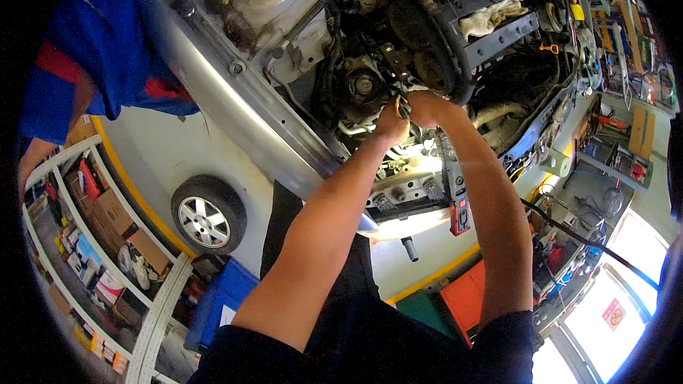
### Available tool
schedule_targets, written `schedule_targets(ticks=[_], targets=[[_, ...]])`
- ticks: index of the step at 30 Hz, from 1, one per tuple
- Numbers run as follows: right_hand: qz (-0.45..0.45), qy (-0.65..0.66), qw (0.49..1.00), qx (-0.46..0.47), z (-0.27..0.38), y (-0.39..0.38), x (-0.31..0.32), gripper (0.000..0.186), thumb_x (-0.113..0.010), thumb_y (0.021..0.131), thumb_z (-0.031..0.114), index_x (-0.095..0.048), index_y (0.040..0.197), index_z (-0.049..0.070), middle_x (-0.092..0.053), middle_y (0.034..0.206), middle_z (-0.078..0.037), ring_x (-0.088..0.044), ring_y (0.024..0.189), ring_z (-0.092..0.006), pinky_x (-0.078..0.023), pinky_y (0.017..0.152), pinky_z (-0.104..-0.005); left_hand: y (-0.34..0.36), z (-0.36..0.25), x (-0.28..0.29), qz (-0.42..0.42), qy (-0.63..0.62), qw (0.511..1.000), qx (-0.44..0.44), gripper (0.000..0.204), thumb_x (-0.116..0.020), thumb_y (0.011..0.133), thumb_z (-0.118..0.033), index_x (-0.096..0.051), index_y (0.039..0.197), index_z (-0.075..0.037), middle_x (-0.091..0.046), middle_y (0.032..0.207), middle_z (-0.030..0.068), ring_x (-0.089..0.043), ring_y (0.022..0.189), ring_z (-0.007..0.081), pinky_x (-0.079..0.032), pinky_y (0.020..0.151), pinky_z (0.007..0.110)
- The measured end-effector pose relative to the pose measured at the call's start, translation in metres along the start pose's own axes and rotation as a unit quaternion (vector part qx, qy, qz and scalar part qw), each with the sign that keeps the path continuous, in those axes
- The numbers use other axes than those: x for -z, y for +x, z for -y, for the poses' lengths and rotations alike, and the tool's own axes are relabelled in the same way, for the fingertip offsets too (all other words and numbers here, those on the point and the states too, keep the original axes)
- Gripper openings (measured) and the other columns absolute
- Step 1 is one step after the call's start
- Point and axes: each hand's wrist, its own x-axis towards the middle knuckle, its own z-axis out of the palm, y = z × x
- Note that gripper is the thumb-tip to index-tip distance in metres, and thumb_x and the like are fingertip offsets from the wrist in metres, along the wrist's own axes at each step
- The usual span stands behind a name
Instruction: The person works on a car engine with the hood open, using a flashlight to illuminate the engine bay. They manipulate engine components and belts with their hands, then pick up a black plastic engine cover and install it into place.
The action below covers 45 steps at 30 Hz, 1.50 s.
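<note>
Both my hands reach into the open engine bay of a car, close together beside the engine [427,50]. My left hand [393,125] is closed, and a small dark metal piece [403,108] shows at its fingertips; its kind is unclear. My right hand [430,108] is bent over beside it, almost touching, its fingers curled downward and mostly hidden. Just beyond the hands sits a round pulley-like part [363,84]. A bright light shines on the metal below my hands, near a red and black work light [461,217] at the front of the bay.
The silver fender [235,92] runs along the left of the bay. A wheel [206,215] lies on the floor near a white shelf rack [158,313]. Another person in blue clothes [107,50] stands at the far left. A cluttered workbench [605,163] is at the right.
</note>
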Motion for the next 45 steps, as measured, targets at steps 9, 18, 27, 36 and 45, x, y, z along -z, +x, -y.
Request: schedule_targets(ticks=[9,18,27,36,45], targets=[[-0.118,0.038,0.992,0.026,-0.032,0.052,-0.055,0.031,-0.056,0.083,0.001,-0.069,0.11,-0.007,-0.07,0.112,-0.03,-0.068,0.107,-0.0431,-0.055,0.093,-0.0504,0.034,0.008,-0.042,-0.077,-0.588,0.76,0.267,0.017,-0.05,0.099,-0.021,-0.064,0.098,-0.012,-0.06,0.093,0.0049,-0.055,0.091,0.0165,-0.043,0.087,0.032],[-0.134,0.033,0.989,0.043,-0.032,0.06,-0.056,0.03,-0.054,0.085,0.009,-0.067,0.11,-0.003,-0.069,0.107,-0.03,-0.065,0.104,-0.0454,-0.052,0.09,-0.052,0.044,0.032,-0.048,-0.051,-0.513,0.824,0.234,0.019,-0.05,0.095,-0.023,-0.064,0.096,-0.01,-0.063,0.093,0.0064,-0.056,0.087,0.0216,-0.044,0.082,0.037],[-0.156,-0.021,0.987,0.017,-0.032,0.061,-0.051,0.028,-0.057,0.091,0.017,-0.069,0.1,-0.007,-0.068,0.101,-0.033,-0.067,0.097,-0.0468,-0.053,0.088,-0.0539,0.052,0.012,-0.033,-0.02,-0.571,0.771,0.283,0.018,-0.053,0.09,-0.022,-0.054,0.077,-0.01,-0.057,0.088,0.0066,-0.05,0.086,0.0183,-0.038,0.088,0.037],[-0.192,-0.052,0.98,-0.017,-0.016,0.059,-0.036,0.024,-0.057,0.088,0.016,-0.074,0.084,-0.001,-0.071,0.089,-0.028,-0.071,0.087,-0.0451,-0.058,0.081,-0.0504,0.05,-0.014,-0.007,-0.081,-0.573,0.767,0.278,0.023,-0.058,0.089,-0.016,-0.069,0.104,-0.003,-0.069,0.096,0.0108,-0.059,0.094,0.0209,-0.045,0.082,0.04],[-0.011,-0.061,0.995,-0.083,-0.023,0.049,-0.05,0.025,-0.062,0.077,0.01,-0.077,0.093,-0.003,-0.072,0.1,-0.03,-0.072,0.096,-0.0417,-0.057,0.088,-0.0502,0.056,0.037,-0.059,-0.01,-0.379,0.909,0.174,0.04,-0.06,0.087,-0.002,-0.061,0.127,0.002,-0.068,0.122,0.0202,-0.064,0.106,0.0311,-0.051,0.091,0.044]])
